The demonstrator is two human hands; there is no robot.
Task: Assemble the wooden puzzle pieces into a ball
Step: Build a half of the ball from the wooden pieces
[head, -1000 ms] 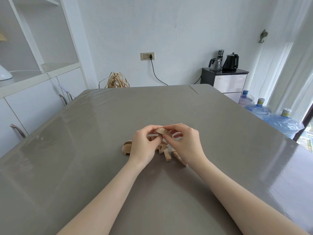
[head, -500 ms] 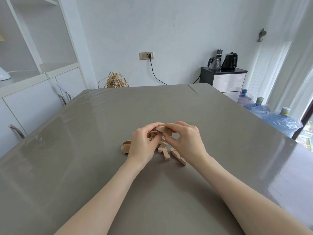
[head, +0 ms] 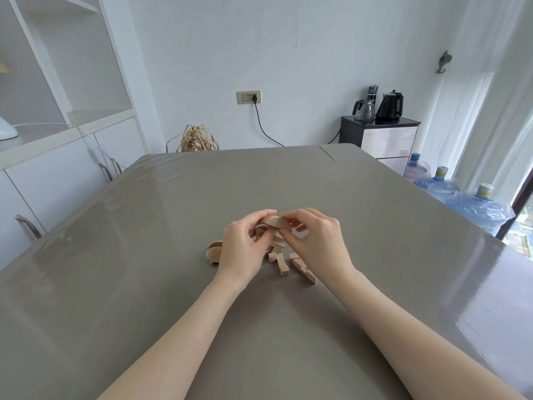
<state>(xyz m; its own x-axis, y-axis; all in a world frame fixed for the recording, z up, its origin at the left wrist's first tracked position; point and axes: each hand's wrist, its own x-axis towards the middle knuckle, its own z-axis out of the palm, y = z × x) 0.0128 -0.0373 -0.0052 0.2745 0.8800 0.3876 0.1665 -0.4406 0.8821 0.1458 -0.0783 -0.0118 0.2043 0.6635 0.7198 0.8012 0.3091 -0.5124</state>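
Both hands meet over the middle of the grey table (head: 173,284). My left hand (head: 240,249) and my right hand (head: 320,243) pinch a curved, half-round wooden piece (head: 275,221) between fingertips, just above the tabletop. Under it more pale wooden pieces lie partly hidden by my fingers. A notched straight piece (head: 282,265) and a second notched piece (head: 302,268) lie on the table below my right hand. A rounded piece (head: 212,254) sits to the left of my left hand.
White cabinets (head: 57,168) stand along the left. A dark side cabinet (head: 380,140) with kettles is at the back right, and blue water bottles (head: 473,206) sit beside the table's right edge. Dried grass (head: 196,140) shows behind the far edge.
The hands have stayed together over the pile, turning the curved piece slightly between the fingertips. The loose pieces on the table have not moved.
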